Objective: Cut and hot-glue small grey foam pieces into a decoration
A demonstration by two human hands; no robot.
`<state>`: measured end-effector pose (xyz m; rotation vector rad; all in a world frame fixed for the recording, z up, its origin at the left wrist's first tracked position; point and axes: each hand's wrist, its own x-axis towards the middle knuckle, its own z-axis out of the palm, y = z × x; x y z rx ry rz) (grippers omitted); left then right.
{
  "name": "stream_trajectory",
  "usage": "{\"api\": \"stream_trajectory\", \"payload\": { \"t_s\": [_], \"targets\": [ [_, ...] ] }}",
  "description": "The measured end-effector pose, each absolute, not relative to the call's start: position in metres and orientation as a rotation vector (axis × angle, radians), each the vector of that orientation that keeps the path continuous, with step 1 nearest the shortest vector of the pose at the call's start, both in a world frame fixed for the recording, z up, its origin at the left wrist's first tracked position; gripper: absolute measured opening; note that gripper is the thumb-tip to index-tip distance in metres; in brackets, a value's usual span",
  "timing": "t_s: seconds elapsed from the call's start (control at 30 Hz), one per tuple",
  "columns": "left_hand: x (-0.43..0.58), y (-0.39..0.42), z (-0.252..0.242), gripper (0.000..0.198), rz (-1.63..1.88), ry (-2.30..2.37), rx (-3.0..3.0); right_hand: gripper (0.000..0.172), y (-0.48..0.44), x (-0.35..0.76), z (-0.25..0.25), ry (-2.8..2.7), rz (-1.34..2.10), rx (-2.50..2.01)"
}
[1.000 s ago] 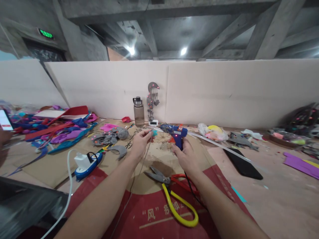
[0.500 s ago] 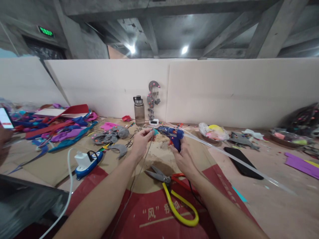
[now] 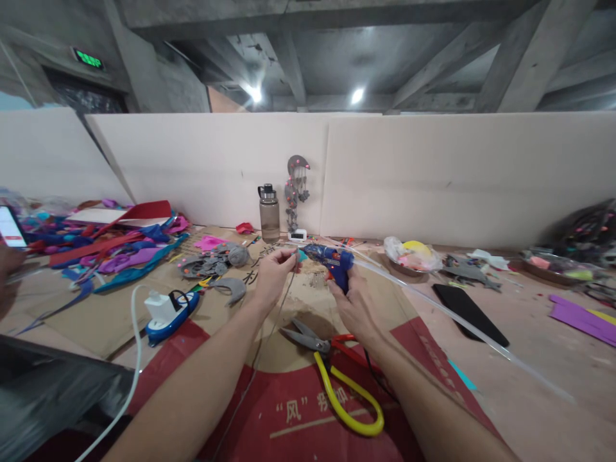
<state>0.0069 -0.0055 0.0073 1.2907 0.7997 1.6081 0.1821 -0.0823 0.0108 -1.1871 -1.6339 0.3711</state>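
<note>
In my right hand [image 3: 353,292] is a blue glue gun [image 3: 334,258], its nozzle pointing left with a long clear glue stick [image 3: 447,305] sticking out of its back. My left hand [image 3: 276,273] pinches a thin grey cord [image 3: 283,298] close to the nozzle. A small teal piece [image 3: 301,255] shows between the fingertips and the nozzle; whether they touch is too small to tell. Below my hands, scissors [image 3: 323,346] with one yellow and one red handle lie with blades apart on the red and brown cardboard [image 3: 283,359].
A blue power strip [image 3: 168,326] with a white plug, grey felt pieces [image 3: 212,260] and colourful scraps [image 3: 115,247] lie left. A bottle [image 3: 269,215] stands behind. To the right are a black phone [image 3: 469,314] and a bowl [image 3: 409,264]. A person's hand [image 3: 10,264] is at far left.
The rear end of the glue stick has dipped slightly. My hands and the glue gun have hardly moved.
</note>
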Motion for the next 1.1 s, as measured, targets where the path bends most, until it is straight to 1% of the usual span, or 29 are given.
{"api": "stream_trajectory", "payload": {
  "t_s": [0.23, 0.43, 0.73, 0.93, 1.1],
  "targets": [
    [0.0054, -0.0031, 0.007, 0.023, 1.631, 0.8, 1.277, 0.036, -0.0803, 0.1832, 0.0081, -1.637, 0.359, -1.204],
    [0.006, -0.0036, 0.0065, 0.024, 1.637, 0.796, 1.289, 0.033, -0.0833, 0.1823, 0.0123, -1.64, 0.357, -1.205],
    [0.0067, -0.0068, 0.0097, 0.023, 1.603, 0.793, 1.283, 0.037, -0.0846, 0.181, 0.0145, -1.635, 0.371, -1.215],
    [0.0069, -0.0059, 0.0089, 0.023, 1.602, 0.791, 1.29, 0.031, -0.0848, 0.1792, 0.0149, -1.625, 0.333, -1.219],
    [0.0066, -0.0063, 0.0085, 0.024, 1.601, 0.809, 1.284, 0.03, -0.0845, 0.1802, 0.0137, -1.615, 0.34, -1.225]
  ]
}}
